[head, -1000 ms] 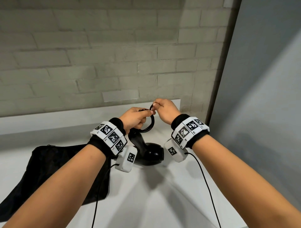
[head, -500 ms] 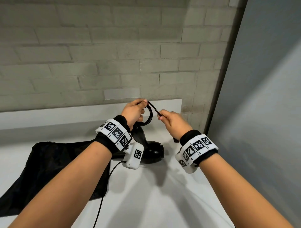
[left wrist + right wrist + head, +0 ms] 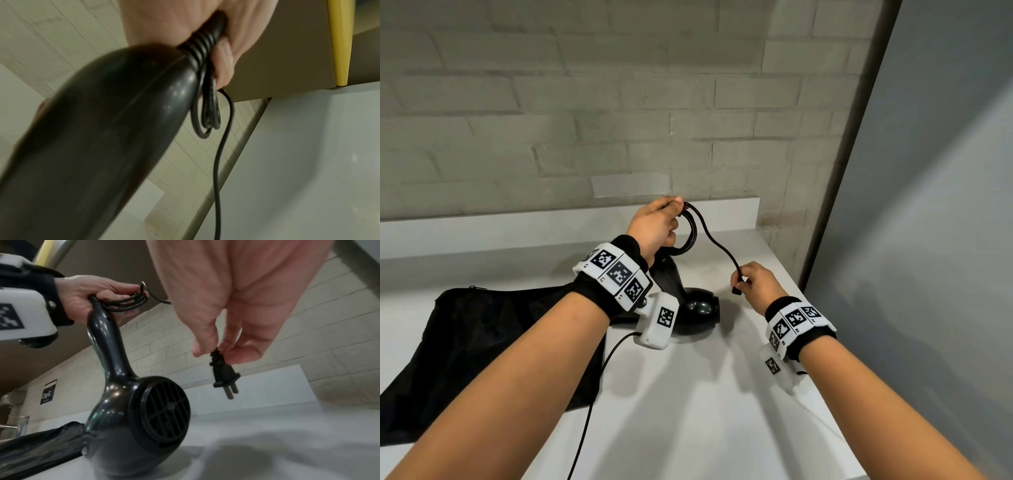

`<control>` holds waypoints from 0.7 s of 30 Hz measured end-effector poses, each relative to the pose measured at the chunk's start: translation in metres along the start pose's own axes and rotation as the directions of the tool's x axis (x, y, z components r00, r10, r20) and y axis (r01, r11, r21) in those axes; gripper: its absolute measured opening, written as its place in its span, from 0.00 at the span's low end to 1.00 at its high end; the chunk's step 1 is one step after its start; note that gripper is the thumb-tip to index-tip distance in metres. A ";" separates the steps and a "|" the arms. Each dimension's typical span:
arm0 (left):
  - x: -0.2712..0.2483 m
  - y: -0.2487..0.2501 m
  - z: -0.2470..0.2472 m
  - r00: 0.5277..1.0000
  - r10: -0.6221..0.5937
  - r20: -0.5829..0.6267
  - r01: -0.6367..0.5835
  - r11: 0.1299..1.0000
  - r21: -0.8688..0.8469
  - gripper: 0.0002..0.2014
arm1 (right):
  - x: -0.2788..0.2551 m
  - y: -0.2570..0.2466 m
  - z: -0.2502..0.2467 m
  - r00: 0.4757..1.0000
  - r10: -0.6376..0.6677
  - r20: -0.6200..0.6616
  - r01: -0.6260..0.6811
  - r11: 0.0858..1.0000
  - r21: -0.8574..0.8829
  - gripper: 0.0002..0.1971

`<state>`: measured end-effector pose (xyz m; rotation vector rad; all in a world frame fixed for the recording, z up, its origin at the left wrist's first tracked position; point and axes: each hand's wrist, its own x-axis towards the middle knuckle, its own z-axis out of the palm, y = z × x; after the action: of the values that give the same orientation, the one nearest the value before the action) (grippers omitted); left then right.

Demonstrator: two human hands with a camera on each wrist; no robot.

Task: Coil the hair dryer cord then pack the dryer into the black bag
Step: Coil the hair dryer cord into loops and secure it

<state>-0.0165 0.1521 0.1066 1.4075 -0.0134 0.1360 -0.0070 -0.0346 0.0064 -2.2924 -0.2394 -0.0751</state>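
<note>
Done: my left hand [image 3: 654, 226] grips several coiled loops of thin black cord [image 3: 717, 245].
Left: my right hand [image 3: 756, 284] pinches the black two-pin plug [image 3: 224, 374]; last loop, then glossy black hair dryer [image 3: 133, 410] into black fabric bag [image 3: 465, 342].

white counter [image 3: 688, 394], black bag [image 3: 482, 342] lying flat

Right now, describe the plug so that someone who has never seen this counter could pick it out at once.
Start at the white counter below the brick wall, where a black dryer stands beside a black bag. To its right, the right hand pinches the cord's free end in the air. The plug hangs there, the only black piece with two bare metal prongs.
</note>
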 end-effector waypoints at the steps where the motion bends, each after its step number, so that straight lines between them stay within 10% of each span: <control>1: 0.000 0.000 0.000 1.000 0.001 -0.001 -0.001 1.000 -0.006 0.08 | 0.000 -0.002 -0.002 1.000 0.010 -0.007 -0.010 1.000 0.001 0.18; 7: 0.000 0.001 0.000 1.000 0.005 0.001 -0.005 1.000 -0.022 0.10 | 0.013 -0.020 -0.009 0.984 0.040 -0.174 -0.016 0.991 0.135 0.14; 21: 0.004 -0.002 -0.002 0.999 0.009 0.043 -0.009 1.000 0.014 0.13 | -0.014 -0.116 -0.008 0.840 -0.173 -0.515 0.456 0.740 0.495 0.14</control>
<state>-0.0124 0.1537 0.1042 1.4241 -0.0544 0.1138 -0.0433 0.0325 0.0949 -1.5123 -0.3662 -0.6096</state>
